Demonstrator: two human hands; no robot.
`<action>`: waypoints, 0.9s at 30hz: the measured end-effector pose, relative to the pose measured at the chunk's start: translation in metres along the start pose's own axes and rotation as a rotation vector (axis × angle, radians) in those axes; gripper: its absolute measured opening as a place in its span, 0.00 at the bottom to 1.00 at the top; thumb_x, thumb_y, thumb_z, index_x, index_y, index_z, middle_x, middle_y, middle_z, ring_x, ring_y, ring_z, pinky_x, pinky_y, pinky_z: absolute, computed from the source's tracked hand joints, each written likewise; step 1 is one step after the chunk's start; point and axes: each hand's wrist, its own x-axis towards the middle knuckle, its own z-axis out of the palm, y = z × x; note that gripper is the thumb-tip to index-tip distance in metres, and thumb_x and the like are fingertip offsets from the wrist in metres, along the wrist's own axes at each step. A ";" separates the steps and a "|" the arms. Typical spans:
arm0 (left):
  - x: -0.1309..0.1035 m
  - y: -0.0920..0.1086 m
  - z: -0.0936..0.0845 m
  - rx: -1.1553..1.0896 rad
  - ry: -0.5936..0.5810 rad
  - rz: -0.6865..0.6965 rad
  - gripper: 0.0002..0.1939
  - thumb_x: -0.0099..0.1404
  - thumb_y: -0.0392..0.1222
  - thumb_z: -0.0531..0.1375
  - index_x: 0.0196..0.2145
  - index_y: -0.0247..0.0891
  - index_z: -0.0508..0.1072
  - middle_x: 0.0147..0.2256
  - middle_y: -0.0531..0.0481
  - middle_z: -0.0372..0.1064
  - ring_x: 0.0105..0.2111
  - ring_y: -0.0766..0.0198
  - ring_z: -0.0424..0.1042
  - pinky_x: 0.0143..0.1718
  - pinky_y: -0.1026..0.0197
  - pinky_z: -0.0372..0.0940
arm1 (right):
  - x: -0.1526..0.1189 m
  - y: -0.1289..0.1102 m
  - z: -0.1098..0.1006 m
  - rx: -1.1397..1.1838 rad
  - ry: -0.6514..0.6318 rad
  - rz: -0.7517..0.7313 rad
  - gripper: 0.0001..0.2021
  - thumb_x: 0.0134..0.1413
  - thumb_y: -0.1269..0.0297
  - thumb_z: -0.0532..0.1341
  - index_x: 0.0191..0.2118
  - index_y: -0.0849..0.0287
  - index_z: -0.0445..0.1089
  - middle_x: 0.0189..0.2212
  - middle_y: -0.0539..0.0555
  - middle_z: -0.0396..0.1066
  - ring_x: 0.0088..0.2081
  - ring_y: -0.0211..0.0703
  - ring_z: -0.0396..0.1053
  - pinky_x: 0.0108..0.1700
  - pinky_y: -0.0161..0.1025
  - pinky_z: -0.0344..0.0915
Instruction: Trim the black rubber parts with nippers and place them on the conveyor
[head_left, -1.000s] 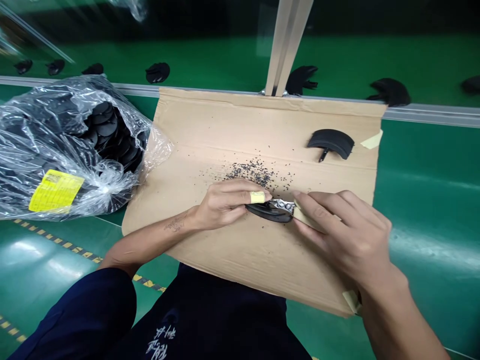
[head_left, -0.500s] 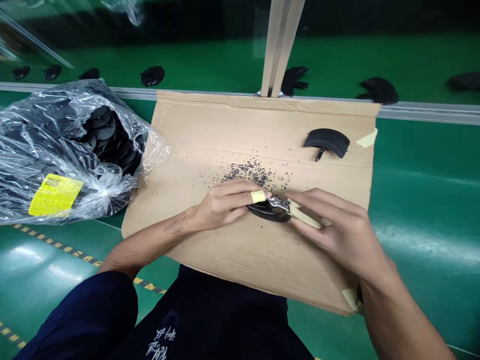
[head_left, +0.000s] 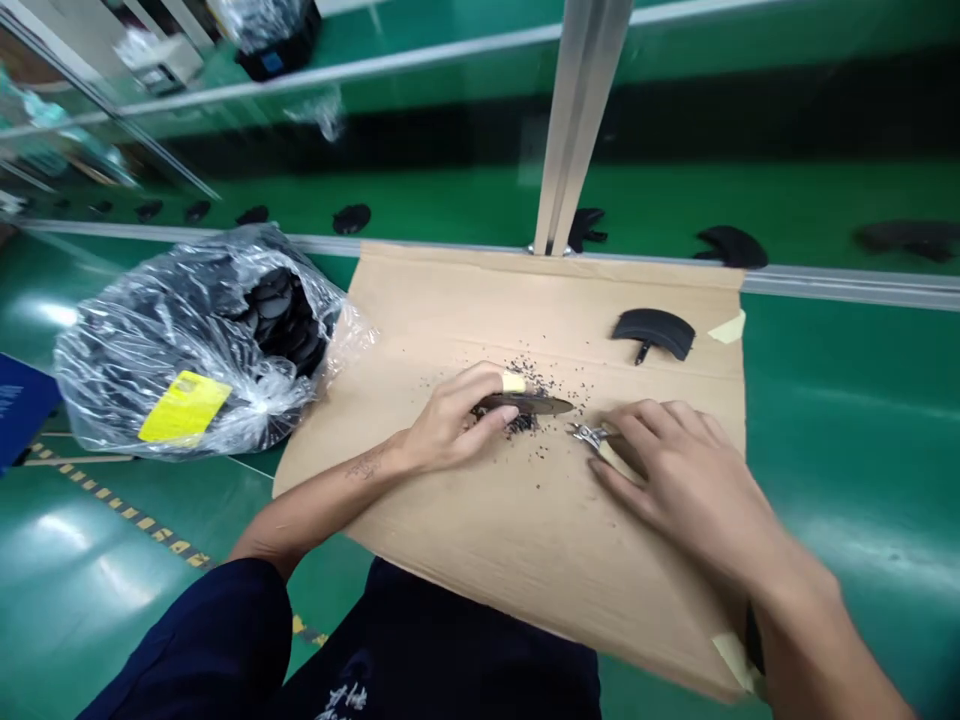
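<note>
My left hand [head_left: 469,415] pinches a thin, round black plastic part [head_left: 536,404], tilted nearly edge-on over the cardboard, with thumb in front and fingers behind. A pale yellow wrap covers one fingertip. My right hand [head_left: 667,465] is closed around a pair of cutting pliers [head_left: 591,434] with silver jaws and pale yellow handles, mostly hidden by the palm. The jaws point left, a little apart from the black part. Small black scraps [head_left: 536,378] lie scattered under and behind the part.
A brown cardboard sheet [head_left: 450,520] covers the work surface. At its back right lies a curved black piece [head_left: 654,332] with a short stem. A clear plastic bag [head_left: 195,310] full of black discs stands left. Behind, a metal post [head_left: 581,120] rises, and black parts [head_left: 352,219] line the green belt.
The pliers have come away from the black part, moving right and down with my right hand. My left hand has tilted the part edge-on. The camera view has shifted upward.
</note>
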 end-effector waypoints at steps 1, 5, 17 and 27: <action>0.006 -0.006 -0.007 0.012 0.006 -0.044 0.10 0.72 0.42 0.59 0.48 0.36 0.74 0.39 0.46 0.75 0.39 0.64 0.74 0.40 0.61 0.70 | 0.000 0.001 0.002 -0.003 0.023 -0.008 0.19 0.67 0.48 0.55 0.48 0.59 0.72 0.43 0.60 0.73 0.43 0.55 0.67 0.43 0.49 0.63; 0.053 -0.053 -0.041 0.181 0.036 -0.113 0.08 0.72 0.41 0.58 0.41 0.36 0.76 0.38 0.47 0.77 0.38 0.63 0.73 0.42 0.59 0.70 | 0.001 0.005 0.011 0.013 0.136 -0.037 0.22 0.67 0.43 0.55 0.44 0.59 0.73 0.40 0.60 0.73 0.42 0.54 0.67 0.41 0.47 0.63; 0.150 -0.164 -0.083 0.626 0.002 -0.430 0.16 0.60 0.27 0.55 0.40 0.36 0.79 0.53 0.42 0.74 0.59 0.48 0.67 0.65 0.43 0.59 | -0.003 -0.003 0.008 -0.002 0.192 0.023 0.15 0.68 0.52 0.58 0.35 0.58 0.71 0.38 0.59 0.72 0.38 0.51 0.68 0.39 0.45 0.66; 0.187 -0.188 -0.067 0.521 -0.120 -0.553 0.20 0.72 0.48 0.61 0.56 0.36 0.70 0.55 0.42 0.70 0.52 0.55 0.74 0.53 0.47 0.73 | -0.007 -0.005 0.006 -0.006 0.117 0.064 0.10 0.61 0.57 0.66 0.36 0.59 0.71 0.38 0.57 0.71 0.39 0.51 0.68 0.38 0.45 0.66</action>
